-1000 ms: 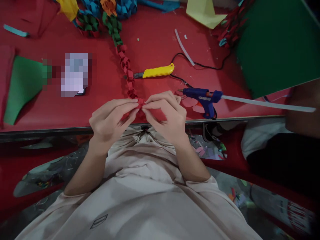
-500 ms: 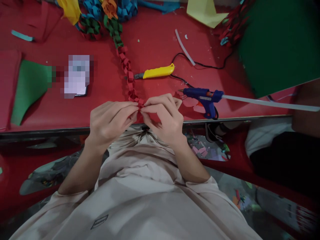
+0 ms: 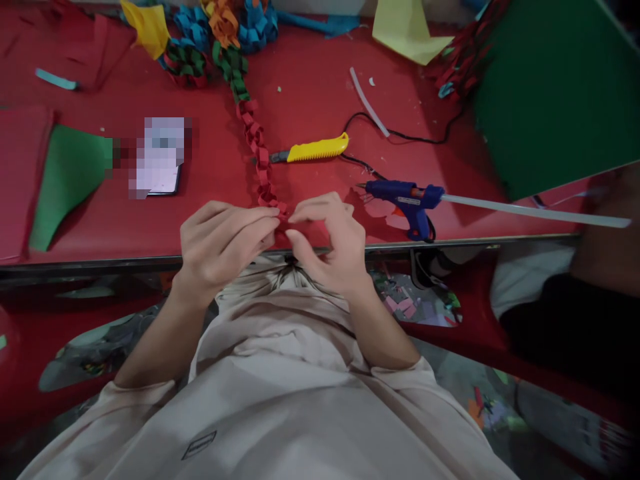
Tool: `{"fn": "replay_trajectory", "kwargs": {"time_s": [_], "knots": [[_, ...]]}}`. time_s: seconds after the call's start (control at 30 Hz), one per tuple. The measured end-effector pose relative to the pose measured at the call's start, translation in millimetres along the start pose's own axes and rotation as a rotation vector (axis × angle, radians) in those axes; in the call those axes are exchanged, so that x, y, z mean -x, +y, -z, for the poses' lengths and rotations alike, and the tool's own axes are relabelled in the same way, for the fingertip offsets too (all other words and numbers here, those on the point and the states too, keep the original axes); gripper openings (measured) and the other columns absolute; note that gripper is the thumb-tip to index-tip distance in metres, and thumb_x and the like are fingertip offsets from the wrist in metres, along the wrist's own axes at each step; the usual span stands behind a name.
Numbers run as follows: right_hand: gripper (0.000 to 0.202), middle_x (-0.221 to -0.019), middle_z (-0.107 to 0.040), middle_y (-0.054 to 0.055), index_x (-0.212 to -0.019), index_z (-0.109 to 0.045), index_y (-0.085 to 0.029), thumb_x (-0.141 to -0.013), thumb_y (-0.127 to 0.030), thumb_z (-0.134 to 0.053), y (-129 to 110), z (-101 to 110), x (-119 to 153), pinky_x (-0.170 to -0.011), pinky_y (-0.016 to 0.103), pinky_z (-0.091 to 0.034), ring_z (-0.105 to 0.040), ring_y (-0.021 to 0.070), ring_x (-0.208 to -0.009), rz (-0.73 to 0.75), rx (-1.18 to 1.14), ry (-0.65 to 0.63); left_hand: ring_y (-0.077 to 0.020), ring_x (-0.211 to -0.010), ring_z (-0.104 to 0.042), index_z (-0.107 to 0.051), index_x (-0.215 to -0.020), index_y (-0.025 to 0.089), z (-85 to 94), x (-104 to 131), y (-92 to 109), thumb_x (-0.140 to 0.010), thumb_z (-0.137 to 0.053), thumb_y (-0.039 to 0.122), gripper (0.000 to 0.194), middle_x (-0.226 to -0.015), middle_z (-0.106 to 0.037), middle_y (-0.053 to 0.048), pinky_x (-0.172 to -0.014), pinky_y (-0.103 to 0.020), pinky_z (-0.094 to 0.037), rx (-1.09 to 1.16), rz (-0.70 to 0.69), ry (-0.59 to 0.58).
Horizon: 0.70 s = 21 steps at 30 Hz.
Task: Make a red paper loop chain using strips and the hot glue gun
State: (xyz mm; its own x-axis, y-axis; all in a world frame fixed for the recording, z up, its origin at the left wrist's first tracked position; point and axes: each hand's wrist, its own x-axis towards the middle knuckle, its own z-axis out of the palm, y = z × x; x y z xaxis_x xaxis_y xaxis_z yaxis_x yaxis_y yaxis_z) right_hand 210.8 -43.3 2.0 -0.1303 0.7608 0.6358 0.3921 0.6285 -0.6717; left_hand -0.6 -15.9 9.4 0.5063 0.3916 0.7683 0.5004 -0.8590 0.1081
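- The bare left hand [image 3: 227, 243] is at the counter's near edge, its grip narrow: thumb and fingertips seem pinched on the near end of the chain of red and green interlinked loops, paper by the look of it [image 3: 263, 175].
- The bare right hand [image 3: 333, 243] sits just beside that end, its grip slightly parted, thumb and forefinger apart; whether a fingertip touches a loop I cannot tell.
- The chain runs from the fingertips away across the red, smooth-topped counter [image 3: 320, 83], its red links nearer, its green ones farther. It should be very light and limp, bending at every link.
- Each loop probably crushes or tears easily, so a gentle fingertip pinch on the overlapped part of one strip suits it best; a hard pull could part a seam.
- To the right lies the blue plastic glue gun [image 3: 405, 197], well apart from the chain; its metal tip is better avoided.
- Farther, the yellow-handled cutter [image 3: 317, 149] has its dark end at the chain, perhaps beneath it; links there could snag.
- Farthest, green links reach the bunched orange paper loops [image 3: 224, 25]; lifting there might drag the cluster along.
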Motion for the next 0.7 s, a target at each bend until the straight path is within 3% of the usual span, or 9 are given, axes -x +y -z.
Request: {"fn": "replay_trajectory", "kwargs": {"time_s": [0.1, 0.23, 0.33, 0.4, 0.47, 0.53, 0.6, 0.7], "knots": [[0.012, -0.103, -0.065, 0.007, -0.104, -0.068, -0.022, -0.102, -0.032, -0.060, -1.0, 6.8, -5.9, -0.093, 0.040, -0.048, -0.062, 0.0207, -0.102, -0.144, -0.145, -0.046, -0.0193, -0.092, -0.078, -0.073, -0.117, 0.034, 7.3, -2.1, -7.4, -0.093, -0.076, 0.020, 0.028, -0.113, -0.081, 0.000, -0.074, -0.034, -0.052, 0.057, -0.028, -0.059], [0.011, -0.102, -0.059, 0.006, -0.095, -0.070, -0.020, -0.099, -0.029, -0.064, 3.3, 11.4, -12.9, -0.096, 0.037, -0.048, -0.060, 0.0183, -0.101, -0.238, -0.266, -0.201, -0.0176, -0.083, -0.075, -0.075, -0.117, 0.039, 16.1, -6.3, -20.5, -0.096, -0.072, 0.021, 0.028, -0.104, -0.082, 0.004, -0.067, -0.034, -0.050, 0.082, -0.048, -0.131], [0.008, -0.100, -0.058, 0.005, -0.091, -0.070, -0.020, -0.095, -0.026, -0.067, 5.8, 8.5, -14.5, -0.096, 0.036, -0.048, -0.059, 0.0173, -0.100, -0.294, -0.364, -0.236, -0.0158, -0.076, -0.070, -0.076, -0.117, 0.040, 17.7, -5.8, -23.8, -0.096, -0.073, 0.025, 0.026, -0.098, -0.081, 0.004, -0.063, -0.033, -0.047, 0.059, -0.066, -0.120], [0.008, -0.097, -0.057, 0.004, -0.088, -0.069, -0.020, -0.094, -0.025, -0.068, 5.9, 4.0, -13.3, -0.095, 0.035, -0.048, -0.058, 0.0170, -0.098, -0.311, -0.375, -0.190, -0.0146, -0.077, -0.067, -0.075, -0.118, 0.040, 14.4, -3.5, -18.9, -0.096, -0.073, 0.024, 0.027, -0.095, -0.079, 0.004, -0.066, -0.032, -0.048, -0.010, -0.063, -0.040], [0.008, -0.096, -0.056, 0.004, -0.086, -0.068, -0.020, -0.093, -0.023, -0.069, 4.5, -1.4, -10.7, -0.091, 0.035, -0.049, -0.057, 0.0168, -0.095, -0.298, -0.332, -0.090, -0.0151, -0.084, -0.066, -0.075, -0.117, 0.036, 7.5, -1.4, -7.9, -0.096, -0.074, 0.023, 0.025, -0.095, -0.077, 0.002, -0.075, -0.033, -0.051, -0.036, 0.044, 0.115], [0.006, -0.096, -0.055, 0.004, -0.086, -0.068, -0.020, -0.092, -0.022, -0.069, 1.8, -6.4, -7.6, -0.089, 0.035, -0.049, -0.056, 0.0169, -0.094, -0.258, -0.250, 0.017, -0.0174, -0.091, -0.067, -0.076, -0.111, 0.029, -1.5, -0.6, 7.0, -0.094, -0.077, 0.029, 0.018, -0.098, -0.073, -0.002, -0.083, -0.035, -0.054, 0.055, 0.279, 0.221], [0.004, -0.097, -0.055, 0.004, -0.088, -0.069, -0.020, -0.092, -0.021, -0.069, -2.2, -10.0, -4.6, -0.088, 0.035, -0.049, -0.056, 0.0174, -0.095, -0.212, -0.162, 0.098, -0.0186, -0.093, -0.067, -0.076, -0.103, 0.025, -10.7, -0.9, 22.0, -0.093, -0.077, 0.036, 0.015, -0.101, -0.070, -0.004, -0.084, -0.035, -0.056, 0.192, 0.499, 0.197], [0.003, -0.097, -0.056, 0.005, -0.090, -0.070, -0.021, -0.093, -0.022, -0.069, -8.8, -12.3, -1.1, -0.085, 0.036, -0.049, -0.057, 0.0185, -0.096, -0.159, -0.037, 0.135, -0.0167, -0.090, -0.067, -0.076, -0.095, 0.022, -22.1, -1.4, 38.0, -0.093, -0.076, 0.041, 0.019, -0.100, -0.070, -0.005, -0.077, -0.031, -0.055, 0.335, 0.718, 0.192]]}}
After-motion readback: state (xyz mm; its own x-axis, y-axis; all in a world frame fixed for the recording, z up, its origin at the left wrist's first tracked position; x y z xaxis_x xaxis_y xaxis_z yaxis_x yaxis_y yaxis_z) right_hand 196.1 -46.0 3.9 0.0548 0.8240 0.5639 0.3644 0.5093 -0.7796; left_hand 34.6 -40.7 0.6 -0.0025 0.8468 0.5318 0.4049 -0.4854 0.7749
